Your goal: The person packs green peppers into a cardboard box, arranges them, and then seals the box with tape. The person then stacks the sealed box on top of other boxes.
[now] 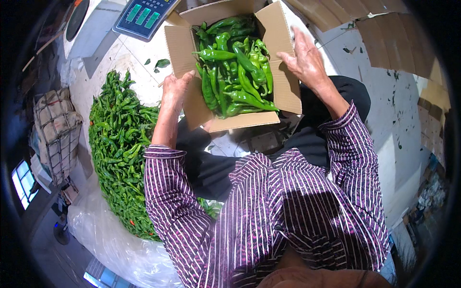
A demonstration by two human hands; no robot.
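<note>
An open cardboard box [286,82] with its flaps spread stands before me, holding long green peppers [248,68]. My left hand [175,88] grips the box's left flap, thumb on the inner face and the other fingers hidden behind it. At the right flap, my right hand [302,57] is spread, fingers apart, its fingertips near the flap's outer edge; whether it touches the cardboard is unclear. A large heap of green peppers [119,144] lies to my left, with a few red ones among them.
A digital scale's display panel [142,18] is at the upper left, near the box. Clear plastic sheeting [104,223] lies below the pepper heap. Flattened cardboard [392,43] lies at the upper right. Loose leaves [162,63] are scattered on the tiled floor. A wrapped, netted bundle [59,133] stands far left.
</note>
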